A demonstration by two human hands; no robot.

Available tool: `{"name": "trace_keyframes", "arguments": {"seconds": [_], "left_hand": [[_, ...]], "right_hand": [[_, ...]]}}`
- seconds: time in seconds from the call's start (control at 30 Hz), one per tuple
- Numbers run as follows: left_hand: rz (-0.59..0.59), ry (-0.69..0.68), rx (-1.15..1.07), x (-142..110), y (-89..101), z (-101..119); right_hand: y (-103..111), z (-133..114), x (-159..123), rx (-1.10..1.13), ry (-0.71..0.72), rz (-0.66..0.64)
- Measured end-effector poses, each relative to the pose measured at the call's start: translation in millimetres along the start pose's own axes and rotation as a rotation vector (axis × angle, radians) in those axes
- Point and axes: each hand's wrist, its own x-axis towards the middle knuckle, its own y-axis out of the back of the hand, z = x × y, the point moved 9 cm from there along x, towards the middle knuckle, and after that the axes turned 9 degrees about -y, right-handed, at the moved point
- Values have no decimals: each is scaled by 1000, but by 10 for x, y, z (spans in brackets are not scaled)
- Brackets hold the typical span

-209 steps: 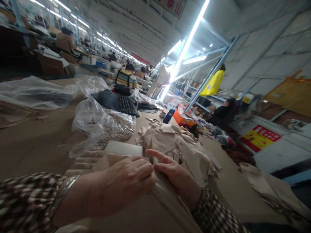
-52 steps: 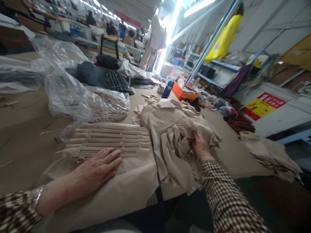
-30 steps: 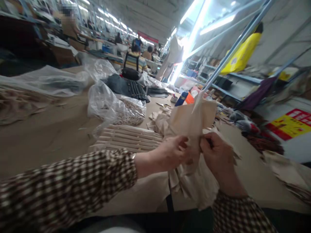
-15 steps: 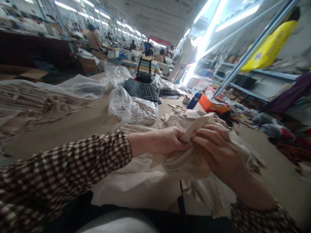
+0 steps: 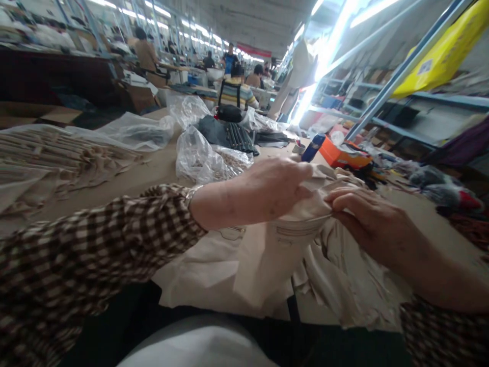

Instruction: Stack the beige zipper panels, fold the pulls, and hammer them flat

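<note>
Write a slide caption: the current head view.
Left hand and right hand hold a hanging beige fabric piece over a tan worktable.

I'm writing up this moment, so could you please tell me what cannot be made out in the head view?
In the head view:
How the left hand meets the raised beige cloth: hidden by the hand itself.
Flat beige cloth, far part: hidden by the left forearm.
Yellow bag, right end: cut off by the right edge.
Its lettering: blurred.

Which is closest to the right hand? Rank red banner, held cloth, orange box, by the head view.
1. Held cloth: in the right hand.
2. Orange box: just beyond that hand.
3. Red banner: far background, left.
</note>
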Motion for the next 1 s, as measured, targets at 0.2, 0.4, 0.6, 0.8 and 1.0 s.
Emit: {"name": "trace_keyframes", "arguments": {"seconds": [0.2,0.4,0.6,0.8,1.0], "left_hand": [[3,-315,454,-246,63,554],[-5,-191,484,-384,227,251],[-358,205,-182,-773,319,-29],[-456,392,58,-1355,-88,-892],[-574,513,432,-1613,-594,-1690]], "right_hand": [[270,85,86,-234,-114,141],[337,-35,204,-112,-165,240],[-22,-324,201,458,-243,-47],[-1492,-286,-314,574,-459,-582],[-2367,-5,-476,207,-406,-554]]}}
